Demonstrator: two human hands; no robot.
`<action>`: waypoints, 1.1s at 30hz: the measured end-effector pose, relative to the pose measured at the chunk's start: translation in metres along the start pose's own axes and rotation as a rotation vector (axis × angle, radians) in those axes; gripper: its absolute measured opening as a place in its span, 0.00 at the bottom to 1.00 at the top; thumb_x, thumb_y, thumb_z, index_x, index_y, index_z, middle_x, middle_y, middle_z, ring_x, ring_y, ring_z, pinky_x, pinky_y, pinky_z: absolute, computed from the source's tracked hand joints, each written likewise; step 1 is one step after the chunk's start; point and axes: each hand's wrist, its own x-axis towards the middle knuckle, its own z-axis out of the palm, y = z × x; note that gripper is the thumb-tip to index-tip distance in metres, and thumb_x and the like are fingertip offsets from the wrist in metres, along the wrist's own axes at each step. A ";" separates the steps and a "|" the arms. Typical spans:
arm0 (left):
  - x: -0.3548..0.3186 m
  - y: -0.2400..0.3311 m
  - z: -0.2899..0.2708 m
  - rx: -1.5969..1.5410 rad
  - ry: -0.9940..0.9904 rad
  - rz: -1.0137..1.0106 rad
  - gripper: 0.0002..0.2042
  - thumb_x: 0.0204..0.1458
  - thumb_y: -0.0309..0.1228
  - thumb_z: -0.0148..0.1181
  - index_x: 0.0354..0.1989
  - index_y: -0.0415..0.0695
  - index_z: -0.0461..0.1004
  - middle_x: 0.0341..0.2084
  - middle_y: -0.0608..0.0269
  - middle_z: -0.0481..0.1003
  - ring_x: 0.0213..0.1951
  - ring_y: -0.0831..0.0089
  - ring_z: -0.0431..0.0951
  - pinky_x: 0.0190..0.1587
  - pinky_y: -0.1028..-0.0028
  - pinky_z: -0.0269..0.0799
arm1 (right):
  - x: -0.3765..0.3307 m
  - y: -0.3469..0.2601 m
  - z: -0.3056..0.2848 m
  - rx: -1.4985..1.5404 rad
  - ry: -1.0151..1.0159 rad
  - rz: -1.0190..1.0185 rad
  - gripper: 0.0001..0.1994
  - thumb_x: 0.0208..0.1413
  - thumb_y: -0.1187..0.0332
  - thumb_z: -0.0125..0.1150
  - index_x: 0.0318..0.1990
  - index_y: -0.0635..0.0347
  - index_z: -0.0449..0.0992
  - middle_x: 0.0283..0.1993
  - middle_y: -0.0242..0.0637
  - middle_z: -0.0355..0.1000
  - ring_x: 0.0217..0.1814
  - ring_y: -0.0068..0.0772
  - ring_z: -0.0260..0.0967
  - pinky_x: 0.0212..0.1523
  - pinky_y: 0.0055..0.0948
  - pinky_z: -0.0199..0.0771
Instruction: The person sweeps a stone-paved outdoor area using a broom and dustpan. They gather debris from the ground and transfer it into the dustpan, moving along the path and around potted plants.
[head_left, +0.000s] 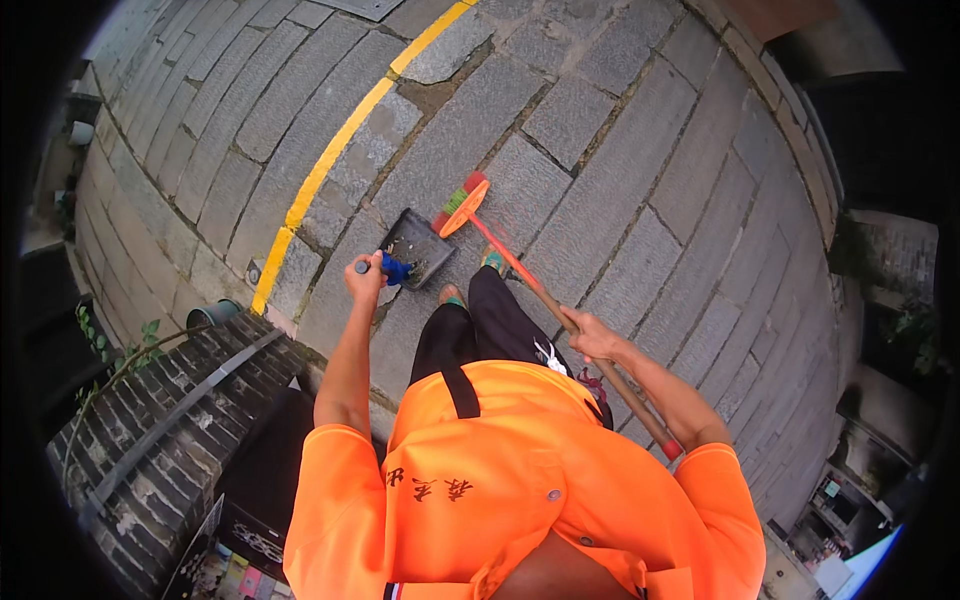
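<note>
Seen from above, a person in a bright orange shirt stands on grey stone paving. The left hand has its grip closed around the handle of a dark dustpan, just ahead of the feet; a blue section shows beside the fist, and loose debris lies in the pan. The right hand has its grip wrapped around the long stick of a broom, which slants back past the forearm. The broom's orange head, with red and green bristles, sits at the pan's far right edge, though whether they touch is hard to tell. Both tools look light: the pan stiff, best held level by its handle; the stick rigid, suited to a mid-shaft hold; the bristles springy.
</note>
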 end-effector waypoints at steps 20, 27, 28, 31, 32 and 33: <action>-0.033 -0.033 -0.085 -0.084 -0.058 -0.026 0.11 0.47 0.33 0.58 0.21 0.38 0.69 0.13 0.64 0.68 0.13 0.76 0.70 0.14 0.79 0.67 | -0.004 -0.005 -0.023 0.048 0.252 -0.036 0.34 0.40 0.77 0.49 0.60 0.67 0.48 0.16 0.35 0.63 0.11 0.22 0.60 0.12 0.22 0.62; -0.031 -0.045 -0.087 -0.067 -0.024 -0.033 0.12 0.45 0.35 0.60 0.20 0.40 0.70 0.14 0.65 0.69 0.12 0.77 0.70 0.14 0.78 0.69 | -0.037 -0.004 0.032 0.323 -0.183 0.079 0.33 0.42 0.79 0.48 0.60 0.65 0.48 0.15 0.31 0.60 0.09 0.18 0.56 0.10 0.19 0.56; -0.032 -0.048 -0.090 -0.088 -0.017 -0.051 0.12 0.45 0.35 0.60 0.20 0.40 0.70 0.14 0.65 0.69 0.12 0.77 0.70 0.14 0.78 0.69 | -0.053 -0.009 0.032 0.407 -0.214 0.095 0.33 0.42 0.79 0.48 0.60 0.65 0.48 0.15 0.31 0.60 0.09 0.18 0.56 0.10 0.19 0.56; -0.030 -0.051 -0.097 -0.138 -0.037 -0.072 0.12 0.46 0.35 0.59 0.20 0.40 0.69 0.15 0.64 0.69 0.14 0.77 0.71 0.15 0.79 0.70 | -0.081 -0.006 0.029 0.587 -0.188 0.113 0.33 0.44 0.81 0.49 0.61 0.62 0.47 0.14 0.31 0.59 0.08 0.19 0.54 0.09 0.20 0.52; -0.032 -0.056 -0.100 -0.146 -0.055 -0.071 0.12 0.46 0.35 0.59 0.20 0.40 0.69 0.15 0.64 0.70 0.14 0.77 0.71 0.15 0.79 0.70 | -0.085 -0.005 0.026 0.667 -0.144 0.129 0.33 0.44 0.81 0.49 0.61 0.61 0.46 0.14 0.31 0.59 0.08 0.19 0.53 0.08 0.20 0.51; -0.033 -0.061 -0.104 -0.155 -0.071 -0.072 0.12 0.47 0.35 0.59 0.21 0.39 0.69 0.16 0.63 0.70 0.15 0.76 0.72 0.15 0.79 0.70 | -0.087 -0.005 0.023 0.745 -0.102 0.144 0.34 0.44 0.81 0.49 0.61 0.61 0.46 0.13 0.32 0.59 0.07 0.19 0.53 0.08 0.19 0.50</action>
